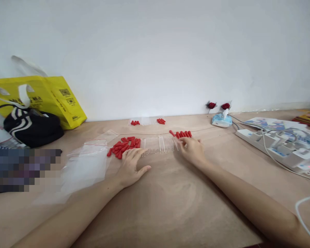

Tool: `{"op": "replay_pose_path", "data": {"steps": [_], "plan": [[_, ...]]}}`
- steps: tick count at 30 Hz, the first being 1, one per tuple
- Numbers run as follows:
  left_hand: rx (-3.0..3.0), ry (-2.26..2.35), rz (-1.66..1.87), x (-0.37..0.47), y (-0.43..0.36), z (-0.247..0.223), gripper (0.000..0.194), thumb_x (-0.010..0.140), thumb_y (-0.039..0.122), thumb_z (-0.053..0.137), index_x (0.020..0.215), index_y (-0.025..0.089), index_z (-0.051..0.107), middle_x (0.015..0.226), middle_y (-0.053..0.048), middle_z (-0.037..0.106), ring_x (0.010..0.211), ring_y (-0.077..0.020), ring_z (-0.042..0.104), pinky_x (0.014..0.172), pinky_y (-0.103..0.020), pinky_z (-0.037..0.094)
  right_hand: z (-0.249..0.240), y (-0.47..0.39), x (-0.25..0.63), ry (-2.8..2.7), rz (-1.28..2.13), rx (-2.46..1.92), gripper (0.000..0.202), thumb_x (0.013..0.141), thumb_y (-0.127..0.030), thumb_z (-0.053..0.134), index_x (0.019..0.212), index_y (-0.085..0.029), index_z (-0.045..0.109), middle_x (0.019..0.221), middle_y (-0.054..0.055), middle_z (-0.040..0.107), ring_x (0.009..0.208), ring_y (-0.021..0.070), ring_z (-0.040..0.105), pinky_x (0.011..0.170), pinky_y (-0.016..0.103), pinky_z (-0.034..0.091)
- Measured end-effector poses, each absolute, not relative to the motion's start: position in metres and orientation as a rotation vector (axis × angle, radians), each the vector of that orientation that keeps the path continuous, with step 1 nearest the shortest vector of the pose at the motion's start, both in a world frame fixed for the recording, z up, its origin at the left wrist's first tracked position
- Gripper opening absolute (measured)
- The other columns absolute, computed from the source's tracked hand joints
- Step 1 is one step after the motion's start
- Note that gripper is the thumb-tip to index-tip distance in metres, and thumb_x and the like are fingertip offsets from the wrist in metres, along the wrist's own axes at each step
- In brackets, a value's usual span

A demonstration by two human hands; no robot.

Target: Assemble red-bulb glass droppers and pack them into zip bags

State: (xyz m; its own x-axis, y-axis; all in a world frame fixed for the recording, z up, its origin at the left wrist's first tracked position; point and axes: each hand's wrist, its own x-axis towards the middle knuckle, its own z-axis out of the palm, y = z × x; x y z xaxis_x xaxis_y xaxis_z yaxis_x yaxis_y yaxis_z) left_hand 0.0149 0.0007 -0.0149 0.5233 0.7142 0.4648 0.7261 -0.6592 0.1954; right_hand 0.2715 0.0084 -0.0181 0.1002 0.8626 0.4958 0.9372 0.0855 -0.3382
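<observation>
A row of thin clear tubes (158, 144) with small rounded ends lies side by side in the middle of the table. To its left is a loose pile of red rubber bulbs (124, 146). My left hand (131, 167) rests beside that pile, its fingers stretched out and thumb apart, the fingertips near the left end of the tubes. My right hand (193, 150) is at the right end of the row, fingers closed around what looks like one clear tube (177, 144). Just beyond it several red bulbs (184, 134) stand in a neat line, one lying askew.
Clear zip bags (86, 163) lie on the left, near a yellow bag (64, 100) and a black cloth item (33, 125). At the back lies a bag with red bulbs (147, 121). A tissue pack (221, 120) and a cabled power strip (271, 146) are on the right.
</observation>
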Motion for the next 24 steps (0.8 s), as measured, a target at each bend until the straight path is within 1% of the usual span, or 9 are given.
{"op": "replay_pose_path", "data": {"steps": [2, 5, 11, 17, 20, 22, 24], "plan": [[-2.722, -1.269, -0.796, 0.016, 0.001, -0.015, 0.037, 0.077, 0.034, 0.053, 0.111, 0.022, 0.050, 0.110, -0.007, 0.054, 0.105, -0.0249, 0.046, 0.092, -0.043, 0.028, -0.019, 0.020, 0.280, -1.616, -0.098, -1.925, 0.021, 0.080, -0.032, 0.045, 0.089, -0.020, 0.060, 0.080, 0.005, 0.065, 0.081, 0.0202, 0.055, 0.073, 0.032, 0.024], [-2.723, -1.282, -0.781, 0.017, 0.001, -0.014, 0.028, 0.076, 0.031, 0.053, 0.102, 0.021, 0.055, 0.107, -0.007, 0.055, 0.102, -0.0249, 0.048, 0.091, -0.045, 0.029, -0.022, 0.031, 0.285, -1.534, -0.048, -2.023, 0.021, 0.079, -0.032, 0.046, 0.090, -0.019, 0.058, 0.079, 0.004, 0.066, 0.080, 0.0204, 0.057, 0.075, 0.033, 0.025], [-2.730, -1.297, -0.760, 0.017, 0.001, -0.015, 0.017, 0.076, 0.030, 0.053, 0.090, 0.022, 0.059, 0.105, -0.007, 0.056, 0.102, -0.0248, 0.049, 0.090, -0.047, 0.029, -0.027, 0.037, 0.287, -1.564, -0.029, -2.098, 0.019, 0.078, -0.033, 0.046, 0.082, -0.020, 0.059, 0.078, 0.005, 0.066, 0.078, 0.0207, 0.058, 0.076, 0.035, 0.026], [-2.726, -1.275, -0.762, 0.016, 0.001, -0.016, 0.013, 0.077, 0.029, 0.053, 0.085, 0.022, 0.061, 0.103, -0.006, 0.057, 0.100, -0.0247, 0.050, 0.088, -0.047, 0.028, -0.024, 0.039, 0.282, -1.681, -0.083, -2.029, 0.023, 0.078, -0.035, 0.044, 0.081, -0.020, 0.061, 0.084, 0.006, 0.065, 0.083, 0.0221, 0.056, 0.076, 0.037, 0.027], [-2.661, -1.325, -0.785, 0.016, 0.000, -0.015, 0.011, 0.075, 0.028, 0.054, 0.078, 0.022, 0.062, 0.096, -0.005, 0.060, 0.094, -0.0238, 0.052, 0.085, -0.046, 0.029, -0.019, 0.042, 0.271, -1.809, -0.108, -2.008, 0.025, 0.076, -0.037, 0.046, 0.079, -0.018, 0.062, 0.086, 0.009, 0.064, 0.087, 0.0239, 0.054, 0.078, 0.039, 0.027], [-2.586, -1.410, -0.791, 0.015, 0.000, -0.014, 0.010, 0.075, 0.028, 0.054, 0.074, 0.022, 0.062, 0.089, -0.004, 0.061, 0.089, -0.0228, 0.053, 0.081, -0.044, 0.030, -0.017, 0.047, 0.264, -1.850, -0.102, -2.071, 0.024, 0.075, -0.034, 0.047, 0.076, -0.017, 0.062, 0.082, 0.011, 0.063, 0.087, 0.0246, 0.053, 0.080, 0.040, 0.026], [-2.504, -1.495, -0.794, 0.012, 0.002, -0.014, 0.011, 0.075, 0.028, 0.053, 0.073, 0.022, 0.061, 0.084, -0.003, 0.060, 0.084, -0.0218, 0.053, 0.078, -0.042, 0.032, -0.016, 0.051, 0.259, -1.850, -0.103, -2.141, 0.021, 0.075, -0.028, 0.046, 0.075, -0.015, 0.062, 0.080, 0.012, 0.062, 0.086, 0.0246, 0.053, 0.080, 0.040, 0.026]]}}
